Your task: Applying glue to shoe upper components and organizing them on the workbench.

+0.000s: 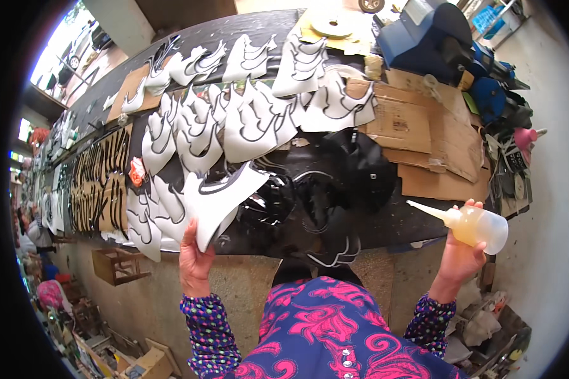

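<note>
Fingers of your left hand [195, 260] pinch a white cut piece [218, 199] by its lower edge, face up; your right hand [459, 256] wraps the glue bottle [477, 226], nozzle aimed toward it.

We are seeing white cut pieces with black curved edging [218, 199], a translucent yellowish squeeze bottle [477, 226], a dark worktable [398, 221], brown cardboard sheets [423, 136], and blue sleeves dotted in many colours [212, 328] beside a blue and pink swirled garment [335, 328].
</note>
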A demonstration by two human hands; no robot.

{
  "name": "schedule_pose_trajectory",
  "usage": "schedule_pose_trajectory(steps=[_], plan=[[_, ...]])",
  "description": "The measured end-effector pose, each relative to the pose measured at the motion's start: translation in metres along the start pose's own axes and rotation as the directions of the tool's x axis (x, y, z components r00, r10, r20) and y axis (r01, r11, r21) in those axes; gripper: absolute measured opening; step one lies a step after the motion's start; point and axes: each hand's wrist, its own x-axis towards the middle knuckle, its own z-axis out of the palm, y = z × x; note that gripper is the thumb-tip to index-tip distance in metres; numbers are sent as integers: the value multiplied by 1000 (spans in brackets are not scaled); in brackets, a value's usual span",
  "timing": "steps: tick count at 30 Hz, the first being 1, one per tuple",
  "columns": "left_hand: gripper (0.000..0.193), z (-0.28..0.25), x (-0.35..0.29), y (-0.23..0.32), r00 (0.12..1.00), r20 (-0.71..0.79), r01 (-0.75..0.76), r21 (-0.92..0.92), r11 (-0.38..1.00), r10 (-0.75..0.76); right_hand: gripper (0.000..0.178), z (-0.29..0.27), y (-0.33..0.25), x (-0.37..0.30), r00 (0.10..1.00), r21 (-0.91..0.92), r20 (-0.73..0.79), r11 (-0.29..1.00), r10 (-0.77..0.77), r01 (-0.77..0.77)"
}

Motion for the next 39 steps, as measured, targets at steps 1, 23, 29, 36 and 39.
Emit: schedule_pose_trajectory(steps=[1,23,29,36,39], plan=[[27,28,-3,-24,991,130,-1,-29,1000,5,74,-8,-14,5,1000,42,30,999,-2,1],[33,73,66,-468,819,-55,245,934,261,-571,81,-213,-157,117,977,213,72,954,202,-213],[15,64,67,-208,895,-65,-195,833,519,441,80,-164,-102,112,959,118,81,953,270,-278],[35,-105,151,-51,514,33,82,993,-88,857,81,-78,-18,75,903,87,182,909,388,-408],[39,-99,180,-61,632,48,136,976,-171,773,83,-44,8,56,882,145,216,879,419,-454]])
